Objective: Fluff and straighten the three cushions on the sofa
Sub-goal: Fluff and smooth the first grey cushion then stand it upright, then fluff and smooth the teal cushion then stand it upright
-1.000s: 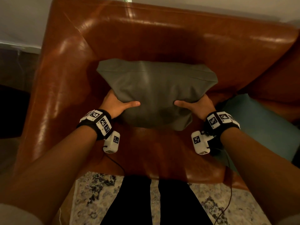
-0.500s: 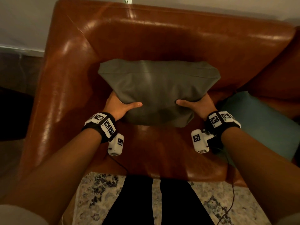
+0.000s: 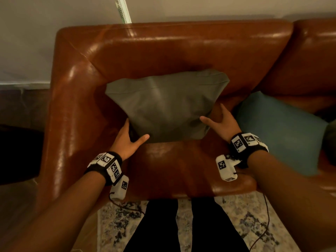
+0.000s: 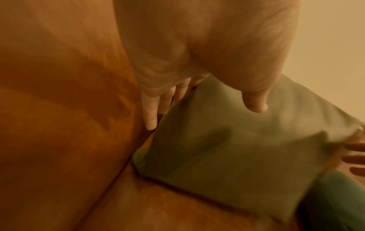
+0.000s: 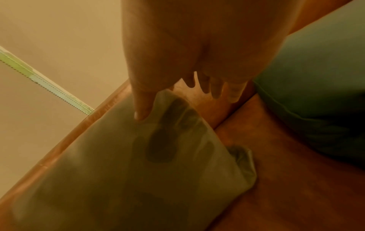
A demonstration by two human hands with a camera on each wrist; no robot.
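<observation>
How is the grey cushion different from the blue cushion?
The grey cushion stands propped against the sofa back; the blue cushion lies flatter on the seat. The grey one sits between the left hand and the right hand; no hand touches the blue one. The grey one looks dented low down; the blue one looks smoother. Both are soft, plain cushions on the same brown sofa.

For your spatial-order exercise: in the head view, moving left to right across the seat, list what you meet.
Sofa armrest → left hand → grey-green cushion → right hand → blue cushion.
</observation>
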